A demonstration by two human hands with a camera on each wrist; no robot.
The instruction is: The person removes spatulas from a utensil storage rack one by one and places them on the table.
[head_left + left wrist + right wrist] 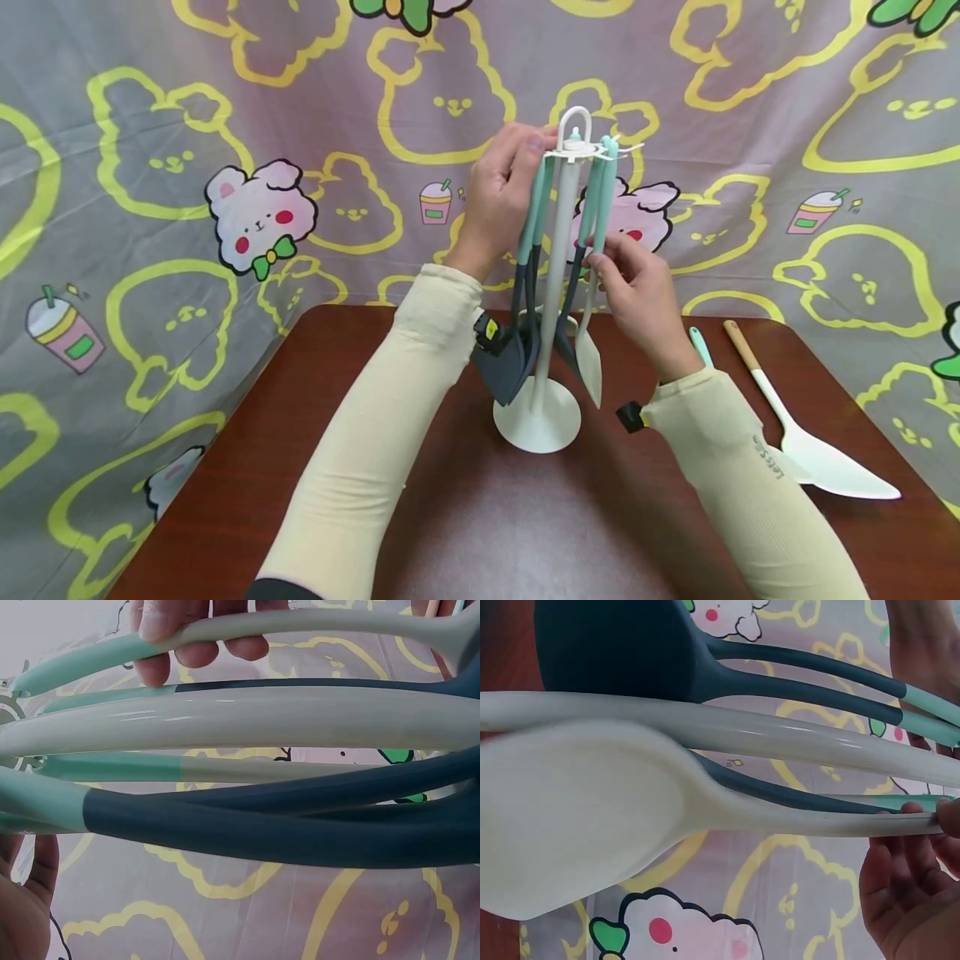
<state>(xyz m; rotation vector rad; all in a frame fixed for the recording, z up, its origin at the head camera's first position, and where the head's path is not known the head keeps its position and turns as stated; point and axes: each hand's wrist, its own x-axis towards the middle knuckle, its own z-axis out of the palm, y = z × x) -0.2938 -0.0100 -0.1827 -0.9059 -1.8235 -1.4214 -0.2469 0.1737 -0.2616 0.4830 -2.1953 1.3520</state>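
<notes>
A white utensil stand point(556, 275) with a round base rises from the table, dark and cream utensils with mint handles hanging from its top. My left hand point(506, 187) holds the stand's top ring at the left, its fingertips partly hidden behind it. Just below hang dark turners point(504, 371). On the other side my right hand point(637, 287) pinches a cream spatula point(589, 362) where the mint handle meets the cream shaft. In the right wrist view the spatula's broad head point(585, 814) hangs in front of the pole. A dark utensil point(567, 333) hangs beside it.
At the right of the brown table point(337, 400) lies a white turner point(832, 462) with a wooden handle. Next to it, a mint-handled utensil point(700, 344) is partly covered by my right forearm. A patterned cloth point(337, 100) hangs behind the table.
</notes>
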